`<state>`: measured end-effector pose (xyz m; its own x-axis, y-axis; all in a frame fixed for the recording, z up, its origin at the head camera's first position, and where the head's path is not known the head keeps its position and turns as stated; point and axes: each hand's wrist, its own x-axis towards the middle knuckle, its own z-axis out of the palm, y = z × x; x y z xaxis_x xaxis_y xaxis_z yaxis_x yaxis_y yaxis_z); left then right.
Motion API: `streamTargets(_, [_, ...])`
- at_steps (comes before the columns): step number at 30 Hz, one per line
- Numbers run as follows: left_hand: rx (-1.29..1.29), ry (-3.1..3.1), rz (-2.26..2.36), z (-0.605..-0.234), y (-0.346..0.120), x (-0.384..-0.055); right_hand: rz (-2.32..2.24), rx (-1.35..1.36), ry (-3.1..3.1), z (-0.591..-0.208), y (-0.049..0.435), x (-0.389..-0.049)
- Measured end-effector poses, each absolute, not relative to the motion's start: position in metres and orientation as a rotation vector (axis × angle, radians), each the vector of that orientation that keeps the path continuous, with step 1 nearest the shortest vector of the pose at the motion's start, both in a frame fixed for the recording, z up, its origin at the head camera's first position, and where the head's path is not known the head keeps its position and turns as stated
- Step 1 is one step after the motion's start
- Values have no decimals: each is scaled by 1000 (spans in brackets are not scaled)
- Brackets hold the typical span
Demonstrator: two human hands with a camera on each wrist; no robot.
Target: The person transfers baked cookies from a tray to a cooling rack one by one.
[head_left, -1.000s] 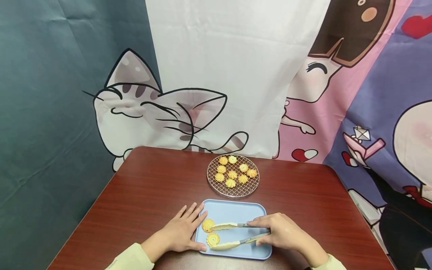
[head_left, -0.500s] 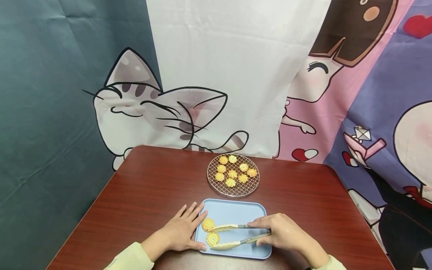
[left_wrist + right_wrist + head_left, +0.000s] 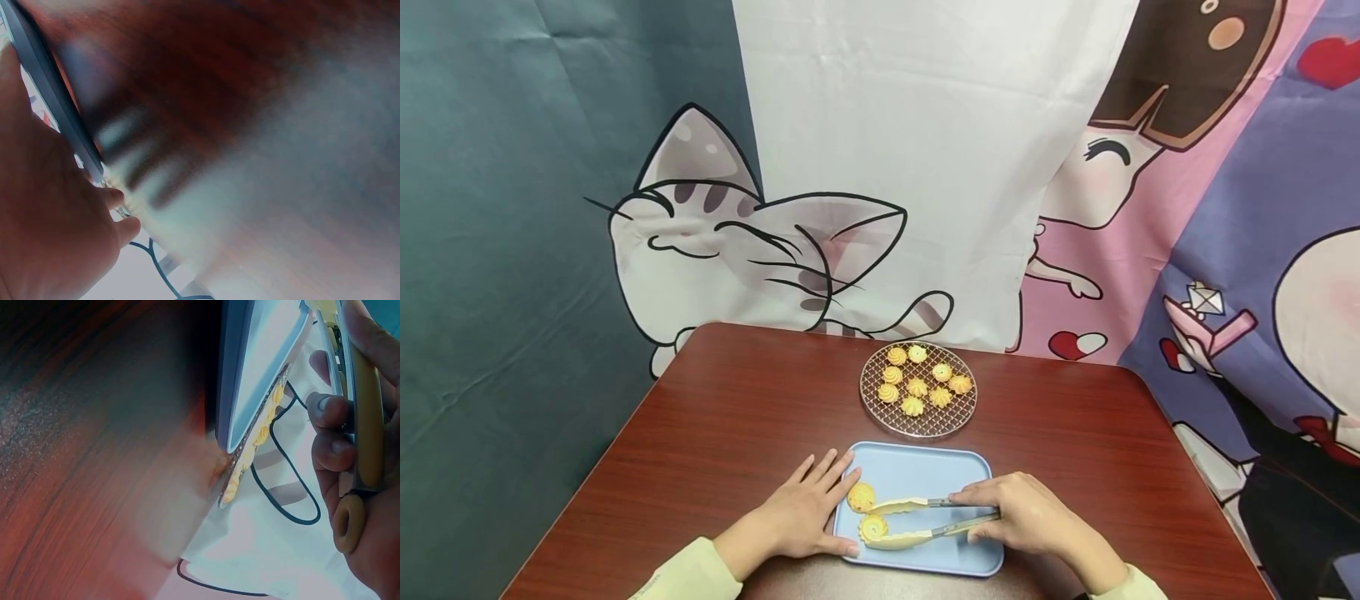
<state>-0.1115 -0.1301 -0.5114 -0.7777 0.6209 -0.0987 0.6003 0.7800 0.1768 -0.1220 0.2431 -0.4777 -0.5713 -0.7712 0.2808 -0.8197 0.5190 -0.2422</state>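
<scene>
A pair of tongs with cream tips (image 3: pixel 901 541) spans the pale blue tray (image 3: pixel 925 468), its handles gripped by my right hand (image 3: pixel 1028 512). The tips are spread around a ridged yellow cookie (image 3: pixel 873 528) at the tray's left side; the lower tip lies right at its edge. Just above it sits a second round cookie (image 3: pixel 861 497), with the upper tip close by its lower right. My left hand (image 3: pixel 803 510) rests on the tray's left rim, fingers straight and spread. In the right wrist view, fingers wrap the tongs' cream handle (image 3: pixel 367 419).
Behind the tray stands a round wire rack (image 3: pixel 925 427) bearing several piped cookies (image 3: pixel 940 397). All this is on a dark red-brown wooden table (image 3: pixel 737 417). A cartoon-printed curtain (image 3: pixel 880 150) hangs at the table's far edge.
The tongs have closed slightly, the lower tip moving up toward the lower cookie. Both cookies have shifted slightly away from me. My left hand has stayed put.
</scene>
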Motion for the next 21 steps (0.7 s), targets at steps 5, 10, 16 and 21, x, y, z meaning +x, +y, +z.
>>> streamTargets(5, [973, 2816, 209, -510, -130, -112, 560, 1370, -2610, -478, 244, -121])
streamTargets(10, [981, 2818, 204, -511, -130, -112, 627, 1355, -2605, -475, 247, -120])
streamTargets(16, [978, 2817, 207, -511, -131, -112, 645, 1302, -2608, -465, 254, -122])
streamTargets(21, [968, 2811, 212, -512, -131, -112, 651, 1244, -2637, -459, 260, -124])
